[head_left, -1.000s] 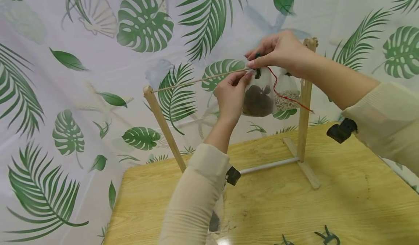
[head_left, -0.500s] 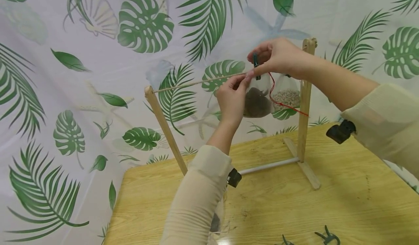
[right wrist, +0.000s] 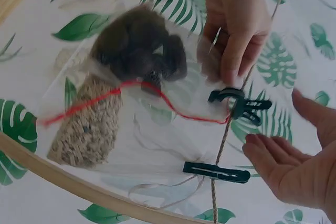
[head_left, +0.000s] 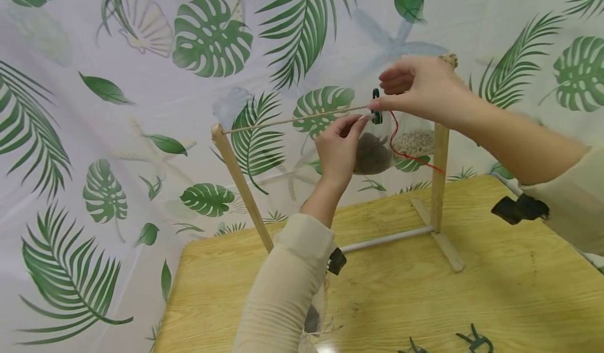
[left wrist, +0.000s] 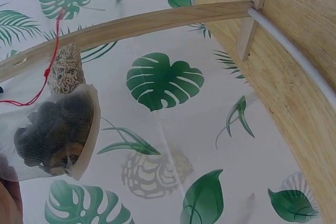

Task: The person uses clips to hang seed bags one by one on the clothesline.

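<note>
A dark green clip [head_left: 376, 106] sits on the twine [head_left: 302, 117] at the top of a sheer mesh bag with dark lumps [head_left: 373, 153]. My left hand [head_left: 337, 146] pinches the top of this bag just beside the clip. My right hand [head_left: 424, 88] is at the clip with fingers and thumb spread; in the right wrist view that hand [right wrist: 299, 161] stands apart from the clip, holding nothing. A red cord [head_left: 395, 138] trails from the bag. Behind it hangs a second bag of pale chips [head_left: 414, 142], held on the twine by another green clip [right wrist: 216, 172].
Wooden posts [head_left: 243, 190] and a white bar [head_left: 387, 239] form the stand on the wood-grain table [head_left: 387, 290]. More green clips [head_left: 475, 338] lie at the front edge. Another mesh bag [head_left: 312, 319] is partly behind the left sleeve. A leaf-print cloth [head_left: 141, 91] hangs behind.
My right hand has drawn back rightward, its fingers lifting off the clip. The clip now stands on the twine, slightly lower and further right. My left hand has shifted slightly right and down.
</note>
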A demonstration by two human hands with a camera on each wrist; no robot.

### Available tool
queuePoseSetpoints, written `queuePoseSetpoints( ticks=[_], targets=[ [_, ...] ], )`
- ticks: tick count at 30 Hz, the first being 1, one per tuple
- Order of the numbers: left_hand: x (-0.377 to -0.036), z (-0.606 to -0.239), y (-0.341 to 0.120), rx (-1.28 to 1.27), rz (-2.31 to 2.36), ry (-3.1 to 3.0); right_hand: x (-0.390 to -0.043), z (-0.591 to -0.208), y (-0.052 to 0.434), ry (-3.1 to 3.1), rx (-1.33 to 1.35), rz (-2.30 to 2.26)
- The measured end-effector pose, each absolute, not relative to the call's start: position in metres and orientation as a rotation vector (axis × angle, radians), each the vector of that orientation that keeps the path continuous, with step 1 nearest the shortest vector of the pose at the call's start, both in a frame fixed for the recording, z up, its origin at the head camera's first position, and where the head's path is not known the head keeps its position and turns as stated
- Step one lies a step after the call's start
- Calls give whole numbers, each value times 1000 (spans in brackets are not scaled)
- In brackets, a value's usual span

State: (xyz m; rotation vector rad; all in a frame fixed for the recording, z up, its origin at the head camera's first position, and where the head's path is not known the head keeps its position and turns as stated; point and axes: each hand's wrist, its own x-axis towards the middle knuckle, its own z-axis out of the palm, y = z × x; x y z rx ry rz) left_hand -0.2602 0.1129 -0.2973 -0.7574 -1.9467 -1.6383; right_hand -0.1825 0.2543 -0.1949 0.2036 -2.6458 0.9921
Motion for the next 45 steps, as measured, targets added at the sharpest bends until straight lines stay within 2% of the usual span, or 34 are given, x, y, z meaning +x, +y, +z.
queuePoseSetpoints(
  ticks=[7, 19, 26, 34, 45],
  targets=[
    [-261, -302, 110, -804, -1589, -1978, -153, -217, 271, -2497, 95, 1012],
    [-261, -317, 81, -898, -1513, -2121, -130, -251, 290, -2490, 61, 994],
    [-251, -345, 63, -748, -1793, -2301, -127, -268, 291, -2586, 67, 983],
    [-228, -378, 35, -947, -1524, -2575, -131, -298, 278, -2765, 172, 948],
    [-201, -403, 1, -1041, -1472, -2864, -126, -347, 264, -2884, 341, 925]
  ],
)
